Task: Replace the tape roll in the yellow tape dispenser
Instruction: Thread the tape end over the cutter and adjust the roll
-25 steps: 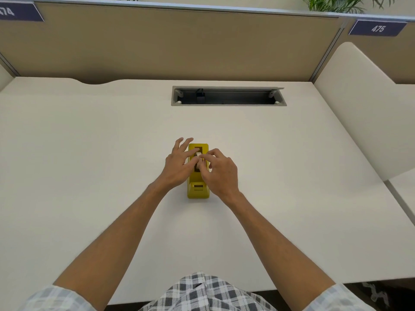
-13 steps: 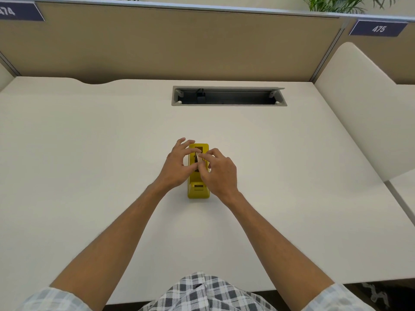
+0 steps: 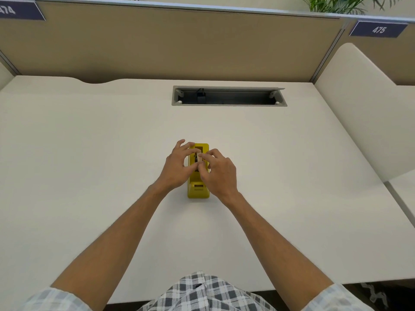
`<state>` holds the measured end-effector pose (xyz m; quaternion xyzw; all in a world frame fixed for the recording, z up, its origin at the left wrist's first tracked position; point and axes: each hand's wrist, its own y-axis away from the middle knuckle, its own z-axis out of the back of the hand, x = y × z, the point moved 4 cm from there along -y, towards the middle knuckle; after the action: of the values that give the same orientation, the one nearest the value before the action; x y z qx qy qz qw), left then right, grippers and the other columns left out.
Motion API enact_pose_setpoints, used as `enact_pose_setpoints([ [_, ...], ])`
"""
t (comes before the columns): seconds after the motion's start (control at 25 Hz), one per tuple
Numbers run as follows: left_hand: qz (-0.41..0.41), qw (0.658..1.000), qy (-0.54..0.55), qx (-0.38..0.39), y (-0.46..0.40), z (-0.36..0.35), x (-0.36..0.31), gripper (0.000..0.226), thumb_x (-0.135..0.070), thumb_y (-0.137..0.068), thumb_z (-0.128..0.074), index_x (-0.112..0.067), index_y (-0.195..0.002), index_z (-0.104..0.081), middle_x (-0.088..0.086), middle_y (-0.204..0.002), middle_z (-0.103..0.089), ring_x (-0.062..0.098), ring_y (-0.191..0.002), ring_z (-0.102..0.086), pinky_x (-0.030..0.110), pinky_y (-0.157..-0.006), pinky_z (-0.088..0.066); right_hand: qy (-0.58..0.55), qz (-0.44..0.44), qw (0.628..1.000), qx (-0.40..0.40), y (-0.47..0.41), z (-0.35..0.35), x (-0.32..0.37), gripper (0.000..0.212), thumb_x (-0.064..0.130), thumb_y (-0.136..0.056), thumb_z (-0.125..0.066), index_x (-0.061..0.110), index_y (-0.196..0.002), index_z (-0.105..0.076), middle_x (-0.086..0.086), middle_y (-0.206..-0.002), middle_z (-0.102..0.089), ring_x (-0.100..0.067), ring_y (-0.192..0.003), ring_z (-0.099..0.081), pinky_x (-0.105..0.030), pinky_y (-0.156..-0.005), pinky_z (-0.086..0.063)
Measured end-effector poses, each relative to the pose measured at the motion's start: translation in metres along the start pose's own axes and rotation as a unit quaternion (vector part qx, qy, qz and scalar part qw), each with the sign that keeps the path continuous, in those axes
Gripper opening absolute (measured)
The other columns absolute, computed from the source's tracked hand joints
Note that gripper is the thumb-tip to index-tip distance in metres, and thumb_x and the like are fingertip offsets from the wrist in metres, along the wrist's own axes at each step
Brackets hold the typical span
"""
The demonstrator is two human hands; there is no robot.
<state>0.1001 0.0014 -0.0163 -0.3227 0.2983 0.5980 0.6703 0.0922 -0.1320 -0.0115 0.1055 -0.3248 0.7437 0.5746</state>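
Both hands pinch the pale roll [image 3: 199, 158] in the dispenser [image 3: 198, 189] – left hand [image 3: 177, 169], right hand [image 3: 219, 173]. Probably light, stiff – best gripped by its edges; the dispenser looks heavy enough to stay put.

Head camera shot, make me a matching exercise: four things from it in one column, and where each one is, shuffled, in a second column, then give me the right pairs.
Things
1. dispenser
2. cable slot
3. sign 475
4. left hand

Places
A. on the partition, far right
B. middle of the desk, between both hands
C. recessed in the desk near its far edge
D. against the dispenser's left side

Pairs: 1-B, 2-C, 3-A, 4-D
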Motion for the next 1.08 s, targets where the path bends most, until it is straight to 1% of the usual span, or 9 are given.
enact_pose_setpoints([
  [0.12, -0.006, 1.0, 0.001, -0.008, 0.0002, -0.0012, -0.0002, 0.032, -0.021, -0.088, -0.065, -0.02, -0.12, -0.063, -0.002, -0.145, -0.047, 0.015, -0.146, -0.019, 0.051, -0.115, -0.025, -0.003, -0.003, 1.0, -0.002, -0.0001, 0.0001, -0.0002, 0.022, 0.024, -0.091, -0.057, 0.021, -0.107, -0.072, 0.0, -0.097, -0.068, -0.021, -0.065, -0.063, -0.031, -0.062, -0.047],
  [0.24, 0.007, 0.999, 0.031, -0.018, -0.0011, -0.0004, -0.0002, 0.034, -0.017, -0.083, -0.07, -0.021, -0.116, -0.064, -0.002, -0.144, -0.048, 0.015, -0.145, -0.021, 0.046, -0.116, -0.026, -0.002, -0.003, 1.0, -0.001, 0.0, 0.0008, 0.0004, 0.021, 0.025, -0.093, -0.057, 0.022, -0.107, -0.072, 0.0, -0.097, -0.067, -0.021, -0.065, -0.063, -0.031, -0.062, -0.047],
  [0.32, 0.021, 0.999, 0.031, -0.015, -0.0025, 0.0002, 0.0006, 0.045, -0.017, -0.082, -0.071, -0.022, -0.124, -0.059, -0.001, -0.147, -0.044, 0.014, -0.146, -0.018, 0.046, -0.116, -0.026, -0.005, -0.004, 1.0, 0.0, 0.0001, 0.0011, 0.0012, 0.021, 0.024, -0.093, -0.057, 0.02, -0.106, -0.073, -0.001, -0.099, -0.067, -0.022, -0.066, -0.063, -0.033, -0.063, -0.048],
  [0.4, 0.035, 0.999, 0.018, 0.007, -0.005, -0.0003, 0.0025, 0.054, -0.022, -0.085, -0.068, -0.021, -0.136, -0.05, -0.002, -0.153, -0.036, 0.013, -0.148, -0.012, 0.051, -0.116, -0.025, -0.01, -0.006, 1.0, 0.004, 0.0, 0.0018, 0.0019, 0.021, 0.021, -0.092, -0.057, 0.018, -0.105, -0.073, -0.002, -0.1, -0.068, -0.024, -0.067, -0.064, -0.035, -0.065, -0.05],
  [0.48, 0.046, 0.999, 0.006, 0.025, -0.0071, -0.0004, 0.0033, 0.05, -0.029, -0.091, -0.062, -0.021, -0.138, -0.049, -0.002, -0.156, -0.031, 0.013, -0.149, -0.007, 0.056, -0.114, -0.027, -0.012, -0.005, 1.0, 0.009, -0.0003, 0.0029, 0.0019, 0.022, 0.018, -0.09, -0.057, 0.017, -0.105, -0.073, -0.002, -0.102, -0.067, -0.025, -0.069, -0.065, -0.037, -0.067, -0.05],
  [0.56, 0.044, 0.998, -0.011, 0.035, -0.0073, -0.0012, 0.0035, 0.043, -0.035, -0.094, -0.057, -0.021, -0.134, -0.054, -0.002, -0.157, -0.029, 0.014, -0.149, -0.005, 0.057, -0.113, -0.026, -0.01, 0.0, 1.0, 0.01, -0.0002, 0.0041, 0.0024, 0.023, 0.016, -0.09, -0.056, 0.016, -0.106, -0.072, -0.003, -0.102, -0.067, -0.026, -0.07, -0.065, -0.038, -0.067, -0.05],
  [0.72, 0.025, 0.999, -0.014, 0.023, -0.0038, -0.0019, 0.0017, 0.037, -0.029, -0.092, -0.061, -0.022, -0.128, -0.059, -0.002, -0.155, -0.032, 0.016, -0.149, -0.008, 0.059, -0.113, -0.025, -0.008, 0.005, 1.0, 0.011, -0.0002, 0.005, 0.0048, 0.022, 0.015, -0.089, -0.057, 0.016, -0.105, -0.072, -0.004, -0.102, -0.067, -0.026, -0.07, -0.065, -0.037, -0.066, -0.05],
  [1.0, 0.01, 1.0, 0.029, -0.008, 0.0006, 0.0011, 0.0042, 0.035, -0.026, -0.085, -0.07, -0.026, -0.119, -0.062, -0.003, -0.15, -0.04, 0.013, -0.147, -0.015, 0.049, -0.117, -0.022, 0.002, 0.005, 1.0, 0.023, -0.0008, 0.0055, 0.0044, 0.025, 0.018, -0.091, -0.056, 0.017, -0.111, -0.071, -0.004, -0.103, -0.067, -0.026, -0.071, -0.065, -0.039, -0.066, -0.051],
  [1.08, 0.016, 0.999, 0.027, -0.014, -0.0006, 0.0025, 0.0054, 0.038, -0.031, -0.09, -0.064, -0.025, -0.127, -0.058, -0.004, -0.151, -0.038, 0.012, -0.147, -0.013, 0.051, -0.117, -0.021, -0.001, 0.001, 1.0, 0.02, -0.0008, 0.0054, 0.004, 0.024, 0.02, -0.092, -0.056, 0.017, -0.11, -0.071, -0.003, -0.103, -0.067, -0.025, -0.071, -0.065, -0.038, -0.068, -0.051],
])
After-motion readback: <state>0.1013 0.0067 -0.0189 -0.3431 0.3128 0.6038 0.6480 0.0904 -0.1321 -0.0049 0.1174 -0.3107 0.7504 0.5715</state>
